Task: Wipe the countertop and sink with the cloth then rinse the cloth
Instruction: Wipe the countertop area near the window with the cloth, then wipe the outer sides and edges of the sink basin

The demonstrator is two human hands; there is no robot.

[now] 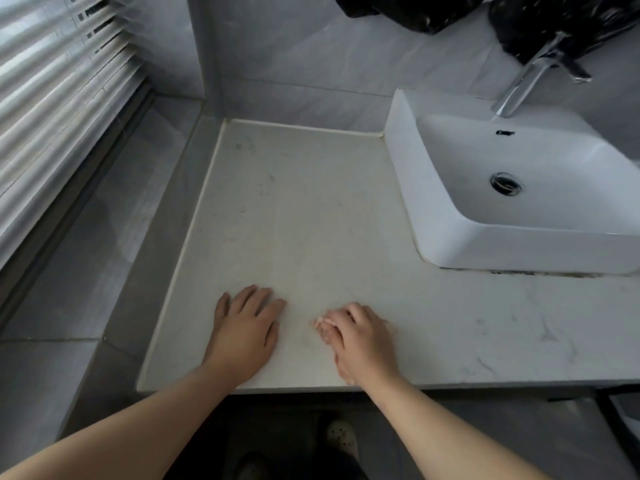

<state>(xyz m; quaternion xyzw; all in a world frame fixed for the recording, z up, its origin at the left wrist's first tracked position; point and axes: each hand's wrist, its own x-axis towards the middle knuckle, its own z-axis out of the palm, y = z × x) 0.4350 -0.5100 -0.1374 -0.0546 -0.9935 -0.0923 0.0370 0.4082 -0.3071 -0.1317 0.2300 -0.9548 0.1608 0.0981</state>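
Below our view, the pale countertop [311, 209] spans the frame, with the white sink [412, 188] standing on its right rear part. Near the front edge, our left hand [242, 337] lies flat on the countertop, fingers straight and spread. Just beside it, our right hand [360, 341] curls its fingers over the small pale cloth [321, 323], pressing it to the surface.

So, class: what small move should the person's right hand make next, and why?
Probably slide the right hand, pressing the cloth, forward toward the back wall: the cloth sits near the front edge of the countertop, and faint grey marks show farther back. The left hand lies flat beside it.
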